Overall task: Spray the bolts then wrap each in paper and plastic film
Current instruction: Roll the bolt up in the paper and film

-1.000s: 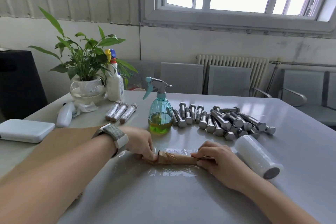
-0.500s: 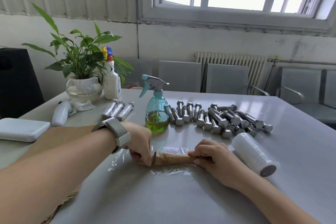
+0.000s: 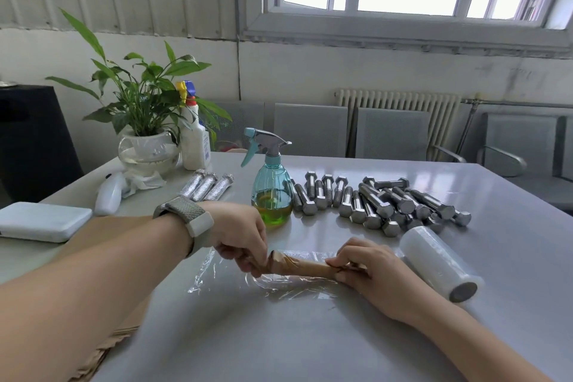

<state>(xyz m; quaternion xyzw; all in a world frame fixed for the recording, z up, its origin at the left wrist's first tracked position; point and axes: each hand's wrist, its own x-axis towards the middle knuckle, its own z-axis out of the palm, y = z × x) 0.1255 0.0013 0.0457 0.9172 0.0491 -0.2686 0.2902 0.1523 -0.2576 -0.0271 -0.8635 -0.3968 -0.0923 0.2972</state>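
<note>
Left hand (image 3: 240,240) and right hand (image 3: 367,268) each pinch an end of the paper-wrapped bolt (image 3: 299,267), which lies between them on a sheet of plastic film (image 3: 229,276). Looks like an early stage: three wrapped bolts (image 3: 207,187) sit at 11 o'clock, while a big pile of bare bolts (image 3: 381,203) waits at 1 o'clock. Film roll (image 3: 438,260) is at 3 o'clock, just beside the right hand.

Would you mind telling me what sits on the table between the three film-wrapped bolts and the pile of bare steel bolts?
In the head view, the teal spray bottle of yellow-green liquid stands between the three film-wrapped bolts and the bare steel bolts.
</note>
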